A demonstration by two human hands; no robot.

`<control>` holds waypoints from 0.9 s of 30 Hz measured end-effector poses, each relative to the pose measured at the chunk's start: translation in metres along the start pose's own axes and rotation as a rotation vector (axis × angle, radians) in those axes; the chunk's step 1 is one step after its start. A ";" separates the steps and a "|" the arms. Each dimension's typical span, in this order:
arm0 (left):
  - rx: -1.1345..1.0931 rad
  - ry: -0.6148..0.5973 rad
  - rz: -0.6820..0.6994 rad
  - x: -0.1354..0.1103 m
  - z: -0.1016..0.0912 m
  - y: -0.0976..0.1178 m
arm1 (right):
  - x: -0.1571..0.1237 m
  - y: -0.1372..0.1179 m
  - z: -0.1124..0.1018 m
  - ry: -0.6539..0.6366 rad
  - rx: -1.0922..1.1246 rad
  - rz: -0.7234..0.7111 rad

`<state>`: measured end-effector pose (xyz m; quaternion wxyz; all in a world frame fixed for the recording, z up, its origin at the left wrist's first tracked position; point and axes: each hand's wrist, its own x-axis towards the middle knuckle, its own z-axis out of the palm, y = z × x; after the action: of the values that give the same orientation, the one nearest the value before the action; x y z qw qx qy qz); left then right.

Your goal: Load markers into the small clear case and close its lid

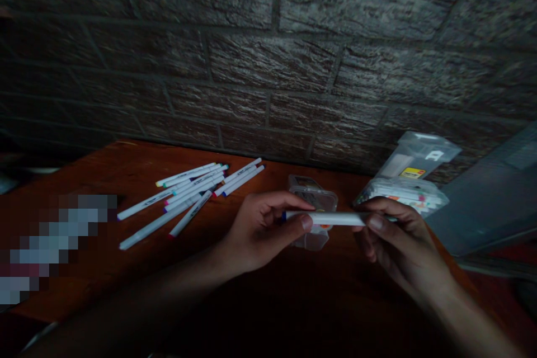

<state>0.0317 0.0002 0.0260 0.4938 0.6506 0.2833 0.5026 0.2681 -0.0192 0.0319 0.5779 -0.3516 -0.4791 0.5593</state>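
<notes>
A white marker (pixel 338 218) with a dark blue end lies level between my two hands, above the table. My left hand (pixel 268 229) pinches it near the blue end, thumb in front and fingers behind. At the other end, the thumb and fingers of my right hand (pixel 398 235) close on it. Behind and below the marker sits a small clear plastic case (pixel 312 193), partly covered by it and by my left hand. Off to the left, several white markers (pixel 188 190) with coloured ends lie in a loose heap.
A clear box packed with markers (pixel 405 193) stands at the right, partly behind my right hand. Behind it is a clear plastic container (pixel 419 156) with a yellow label. The wooden table (pixel 126 162) meets a stone-block wall (pixel 268 67). A blurred-out patch covers the left side.
</notes>
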 end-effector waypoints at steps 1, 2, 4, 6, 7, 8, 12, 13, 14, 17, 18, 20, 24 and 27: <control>-0.008 -0.011 -0.004 0.000 0.000 0.001 | 0.001 0.000 0.000 0.007 0.006 0.005; -0.019 -0.020 -0.007 0.000 0.000 0.001 | 0.001 -0.001 0.001 0.012 0.009 0.013; -0.048 -0.036 -0.011 -0.001 -0.001 0.002 | 0.002 -0.001 0.001 0.017 0.014 0.023; -0.064 -0.043 -0.023 -0.002 -0.001 0.001 | 0.002 -0.001 0.001 0.019 0.011 0.031; -0.068 -0.043 -0.029 -0.002 -0.001 0.001 | 0.002 -0.001 0.001 0.022 0.011 0.031; -0.069 -0.043 -0.035 -0.002 -0.001 0.000 | 0.002 -0.001 0.001 0.025 0.009 0.031; -0.083 -0.058 -0.070 -0.003 -0.002 0.000 | 0.002 -0.001 0.000 0.025 0.003 0.037; -0.093 -0.065 -0.079 -0.003 -0.003 0.000 | 0.002 -0.002 -0.001 0.023 0.001 0.040; -0.105 -0.074 -0.086 -0.003 -0.003 0.000 | 0.002 -0.002 -0.001 0.020 0.000 0.042; -0.138 -0.096 -0.094 -0.005 -0.004 0.000 | 0.002 -0.002 -0.001 0.017 0.012 0.041; -0.145 -0.101 -0.095 -0.005 -0.004 0.000 | 0.002 -0.002 -0.001 0.019 0.013 0.043; -0.151 -0.104 -0.098 -0.006 -0.005 -0.001 | 0.002 -0.002 -0.001 0.026 0.011 0.050; -0.165 -0.104 -0.086 -0.006 -0.006 -0.002 | 0.002 -0.002 -0.001 0.033 0.013 0.060; -0.189 -0.115 -0.076 -0.005 -0.006 -0.003 | 0.002 -0.002 -0.001 0.032 0.016 0.055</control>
<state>0.0245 -0.0012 0.0214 0.5869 0.6177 0.2306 0.4699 0.2694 -0.0172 0.0343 0.5727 -0.3686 -0.4556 0.5732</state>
